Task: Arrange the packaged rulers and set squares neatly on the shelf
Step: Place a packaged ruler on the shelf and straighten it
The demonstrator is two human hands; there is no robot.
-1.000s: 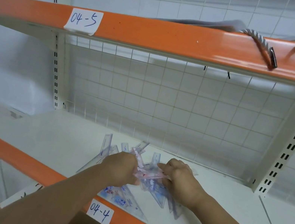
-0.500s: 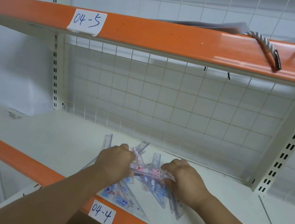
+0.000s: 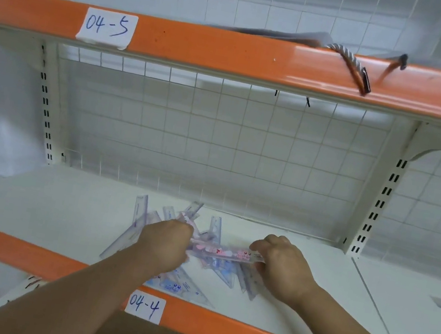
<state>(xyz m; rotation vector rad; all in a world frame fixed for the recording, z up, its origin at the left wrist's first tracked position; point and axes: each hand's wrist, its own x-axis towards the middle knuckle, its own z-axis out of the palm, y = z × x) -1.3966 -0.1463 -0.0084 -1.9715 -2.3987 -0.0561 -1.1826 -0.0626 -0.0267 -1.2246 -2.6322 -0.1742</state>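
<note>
A white shelf (image 3: pixel 57 214) with an orange front lip, marked by a handwritten label (image 3: pixel 144 306) reading 04-4 and backed by a wire grid (image 3: pixel 216 148), holds a loose pile (image 3: pixel 216 226) of packaged rulers and set squares fanned at crossed angles in its middle, nearer the front than the back. One blue-printed set square (image 3: pixel 186 289) lies flat at the near edge, just beside the lip. Above the pile a person holds a ruler pack (image 3: pixel 223 252) with pink printing level from left to right, one end in each hand. The left hand (image 3: pixel 167 245) grips the left end with its fingers curled round it. The right hand (image 3: pixel 281 266) pinches the right end, its fingers (image 3: pixel 265 242) bent over the top and the thumb underneath. The packs look thin, light and stiff along their length, though probably bendy if pressed flat-on. Their glossy sleeves are likely to slide over one another, so a stack may fan out when nudged. The set squares' points could snag or pierce the wrapping. The soundest hold appears to be by the two ends or along the long edges, tapping the edges square against the shelf, and not by the slick flat faces.
</note>
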